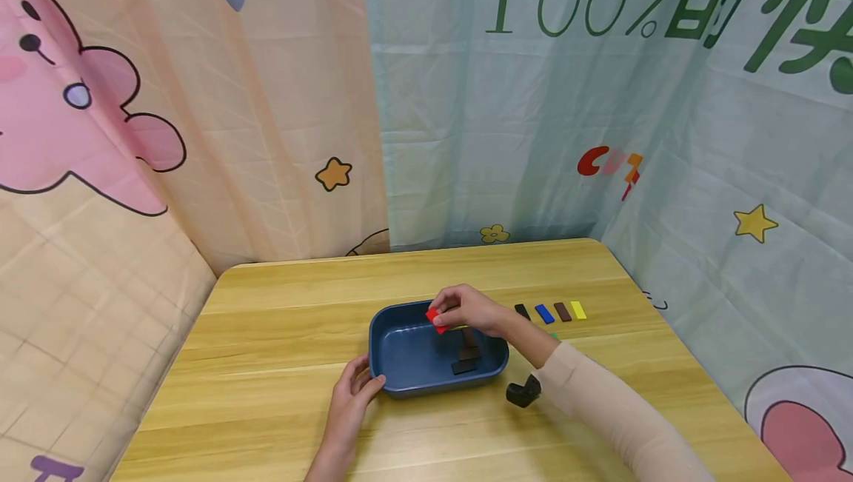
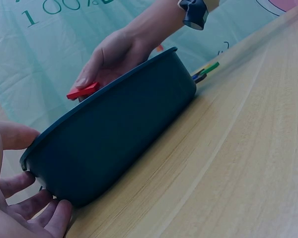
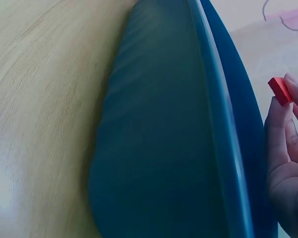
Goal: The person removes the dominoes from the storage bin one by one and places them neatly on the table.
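A dark blue rectangular basin (image 1: 413, 389) stands on the table. Inside its right half lie several dark brown and black blocks (image 1: 469, 354), partly hidden by the right arm. My right hand (image 1: 469, 309) is over the basin's far side, pinching a flat red block (image 1: 436, 320) between thumb and fingers. In the right wrist view the red block (image 3: 280, 91) shows at the fingertips, above the rim. My left hand (image 1: 353, 391) holds the basin's near left corner. The left wrist view shows that thumb (image 2: 19, 136) at the rim and the other fingers against the outer wall.
Right of the basin, a black block (image 1: 523, 312), a blue block (image 1: 544, 313), a brown block (image 1: 563, 312) and a yellow block (image 1: 578, 310) lie in a row. A green block (image 1: 554, 336) peeks out beside the right arm. Printed curtains (image 1: 486, 119) enclose the wooden table (image 1: 253, 363).
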The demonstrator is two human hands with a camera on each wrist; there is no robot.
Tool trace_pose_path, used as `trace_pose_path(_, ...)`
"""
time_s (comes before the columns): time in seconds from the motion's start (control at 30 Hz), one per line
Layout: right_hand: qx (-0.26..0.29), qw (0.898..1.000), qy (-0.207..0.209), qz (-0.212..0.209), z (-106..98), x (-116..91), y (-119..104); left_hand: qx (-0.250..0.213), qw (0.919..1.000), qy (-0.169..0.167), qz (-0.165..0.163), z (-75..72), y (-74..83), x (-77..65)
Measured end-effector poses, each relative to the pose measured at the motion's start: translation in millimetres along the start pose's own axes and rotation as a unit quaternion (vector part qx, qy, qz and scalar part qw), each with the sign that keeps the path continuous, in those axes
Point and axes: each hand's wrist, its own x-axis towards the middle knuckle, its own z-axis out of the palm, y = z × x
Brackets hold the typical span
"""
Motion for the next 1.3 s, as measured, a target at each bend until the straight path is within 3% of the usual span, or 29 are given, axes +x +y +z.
trace_pose_path(0.97,-0.019,0.997,0.068,-0.014,-48.2,-49.7,8.7,-0.001,1.0,0.004,0.002,1.3,-1.0,-0.4)
trace_pose_path(1.3,-0.01,0.996,0.093,-0.006,-68.5,-72.8,24.0,0.001,1.0,0.002,-0.004,1.2,0.4,-1.1)
